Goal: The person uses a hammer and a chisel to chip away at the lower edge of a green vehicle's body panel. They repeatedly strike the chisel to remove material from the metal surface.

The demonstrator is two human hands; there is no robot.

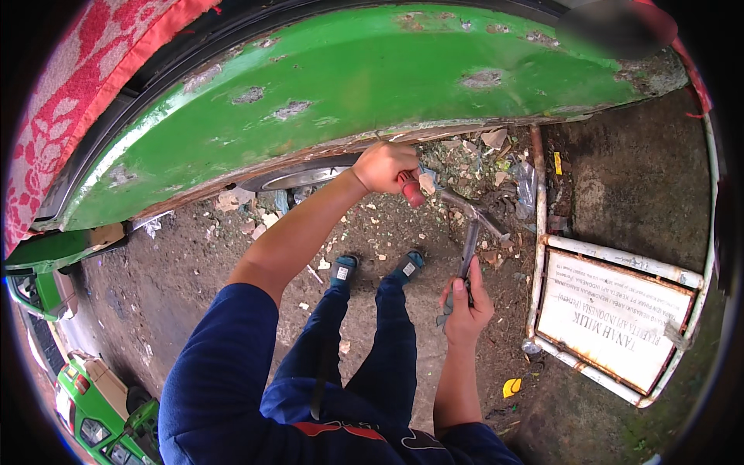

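Note:
My left hand [384, 167] is closed around a red-handled screwdriver [411, 191], beside the lower edge of a green vehicle body panel [349, 74]. The butt of the handle sticks out toward me; the hand hides most of the shaft, and I cannot tell whether its tip touches the panel. A hammer [470, 246] is gripped in my right hand [468, 308], its steel head raised a short way to the right of the screwdriver butt, apart from it. Grey, scraped patches show on the green paint.
A wheel [302, 178] shows under the panel. Rubble and plastic scraps litter the dirt ground around my feet. To the right stands a rusty white-framed sign [616, 310]. A red patterned cloth [74, 93] hangs at upper left; green vehicles [97, 399] stand at lower left.

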